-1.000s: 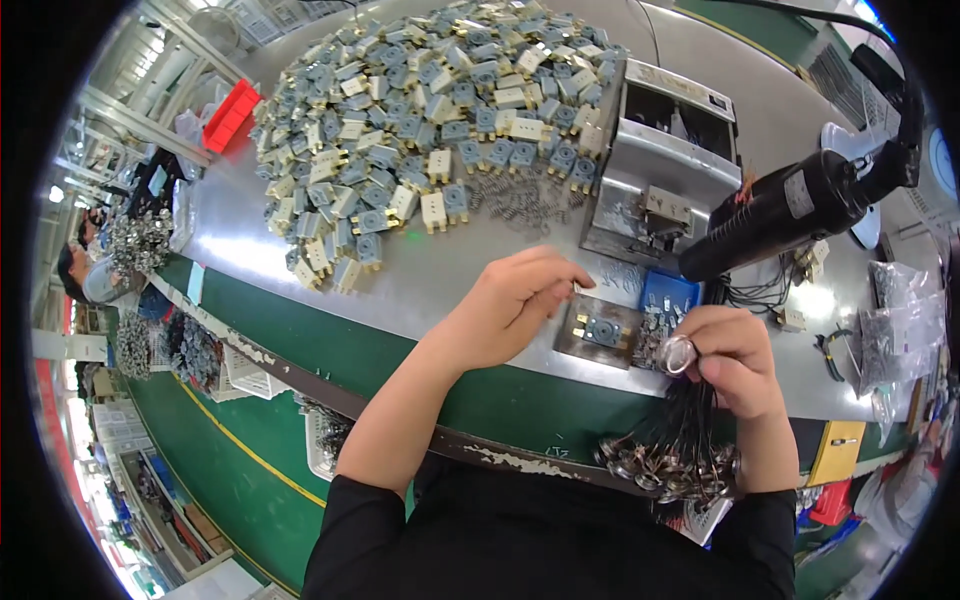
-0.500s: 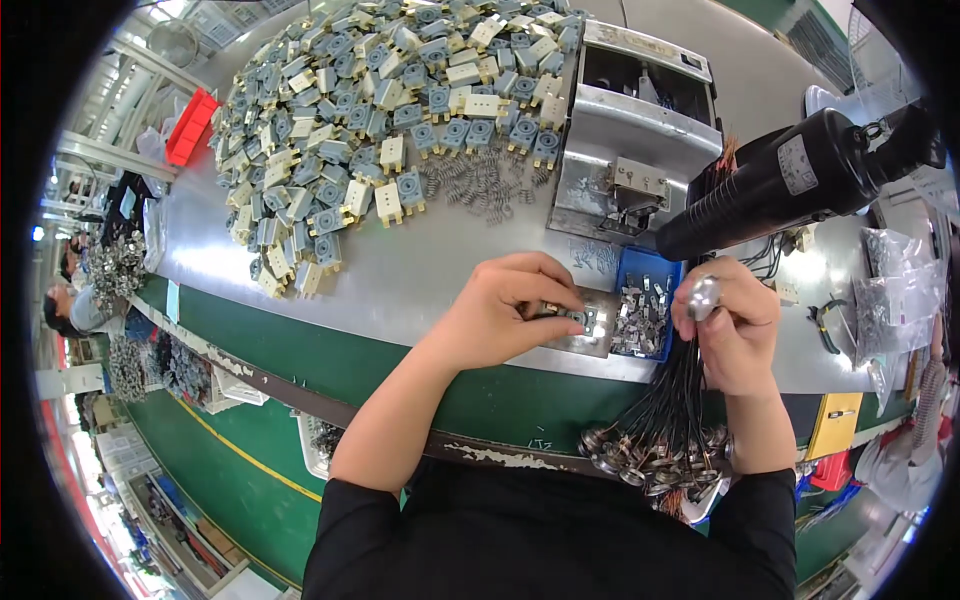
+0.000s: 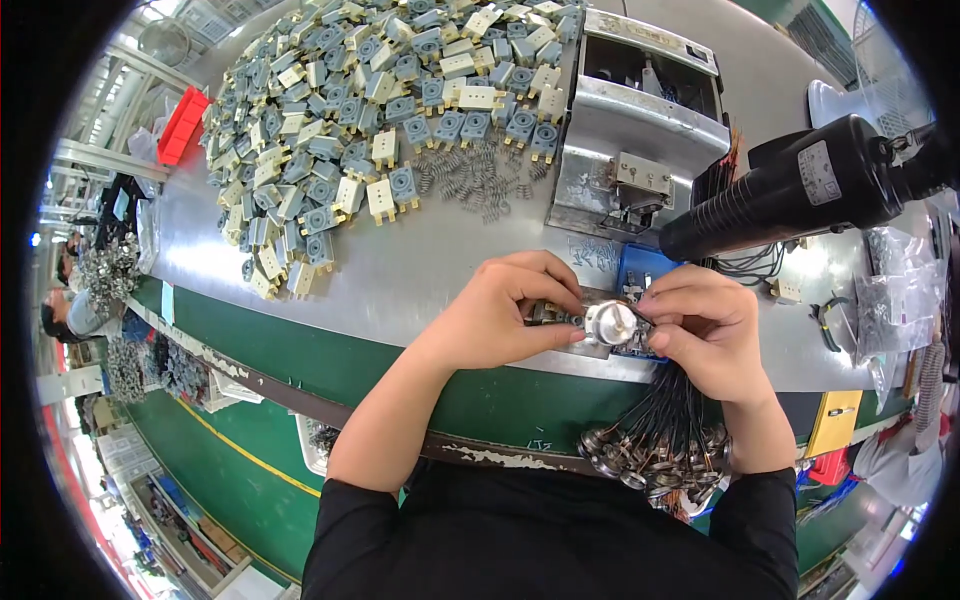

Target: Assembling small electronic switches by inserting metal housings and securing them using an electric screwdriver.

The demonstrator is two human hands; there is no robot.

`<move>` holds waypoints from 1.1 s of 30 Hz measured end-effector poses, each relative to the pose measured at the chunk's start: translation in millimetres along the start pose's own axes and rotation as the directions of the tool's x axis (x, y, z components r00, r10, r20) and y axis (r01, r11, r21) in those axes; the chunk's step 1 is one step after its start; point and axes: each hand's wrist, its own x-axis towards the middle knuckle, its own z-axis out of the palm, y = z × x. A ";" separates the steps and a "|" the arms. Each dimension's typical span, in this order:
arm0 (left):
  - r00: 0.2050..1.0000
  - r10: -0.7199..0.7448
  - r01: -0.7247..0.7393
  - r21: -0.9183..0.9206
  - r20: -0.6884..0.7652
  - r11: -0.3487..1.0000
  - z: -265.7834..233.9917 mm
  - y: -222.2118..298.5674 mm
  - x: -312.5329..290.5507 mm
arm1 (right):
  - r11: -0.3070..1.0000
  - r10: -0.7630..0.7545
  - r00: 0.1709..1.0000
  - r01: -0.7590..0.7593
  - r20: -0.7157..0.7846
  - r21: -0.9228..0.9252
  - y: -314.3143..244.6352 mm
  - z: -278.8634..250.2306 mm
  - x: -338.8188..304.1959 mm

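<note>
My left hand [image 3: 505,312] is closed on a small grey socket housing [image 3: 548,314], pinched between thumb and fingers low over a metal plate and mostly covered by them. From the right, my right hand [image 3: 705,325] pinches a round silver metal part on a dark lead [image 3: 612,323], its shiny face upward. This part sits against the right end of the housing; whether it is seated in it I cannot tell. Below my right hand, a bundle of black wires [image 3: 672,400] hangs over the table edge, with several similar round metal parts [image 3: 655,455] at its lower end.
A blue bin [image 3: 632,262] of small metal pieces is partly behind my right hand. Past it stand a metal machine [image 3: 640,130] and a slanting black electric screwdriver [image 3: 780,190]. Grey and cream housings [image 3: 340,120] are heaped at far left, loose springs [image 3: 485,180] beside them. Pliers [image 3: 828,325] lie right.
My right hand has moved left, bringing the round silver part from above the wire bundle to the housing. My left hand stays nearly still, still gripping the housing.
</note>
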 end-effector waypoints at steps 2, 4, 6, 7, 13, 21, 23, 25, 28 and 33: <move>1.000 -0.004 0.004 -0.002 0.001 1.000 -0.4 1.1 0.5 | 0.999 0.045 0.999 -0.045 -0.019 -0.025 1.8 3.0 -2.6; 1.000 -0.006 0.006 -0.005 0.002 1.000 -1.2 -0.6 1.5 | 0.995 0.088 0.995 -0.090 -0.040 -0.051 2.3 5.5 -3.8; 0.999 0.036 -0.036 0.008 0.018 0.999 -1.8 -5.5 1.3 | 0.984 0.129 0.990 -0.134 -0.054 -0.114 2.0 9.6 -4.9; 0.999 0.038 -0.038 0.004 0.018 0.999 -1.8 -4.1 0.5 | 0.984 0.130 0.990 -0.136 -0.054 -0.118 0.7 11.9 -4.6; 0.947 0.292 -0.286 0.065 -0.136 0.956 2.4 1.1 -4.3 | 0.945 0.100 0.991 -0.122 -0.087 -0.303 -1.0 26.6 -1.7; 0.868 0.485 -0.440 0.285 -0.108 0.852 8.0 -7.7 2.0 | 0.848 -0.097 0.993 0.051 -0.060 -0.527 0.6 31.0 -2.9; 0.870 0.483 -0.433 0.315 -0.100 0.845 11.0 -8.2 2.6 | 0.829 -0.122 0.990 0.061 -0.074 -0.556 3.3 34.6 -2.8; 0.872 0.481 -0.425 0.345 -0.090 0.836 12.5 -9.9 2.6 | 0.810 -0.148 0.985 0.070 -0.088 -0.582 5.6 35.1 -3.5; 0.906 0.421 -0.387 0.316 -0.042 0.866 12.8 -16.5 3.1 | 0.777 -0.109 0.994 0.069 -0.026 -0.625 10.4 32.5 -4.4; 0.960 0.275 -0.281 0.162 0.062 0.946 6.6 -14.8 4.5 | 0.740 -0.101 0.993 0.118 0.064 -0.662 14.1 30.2 -8.6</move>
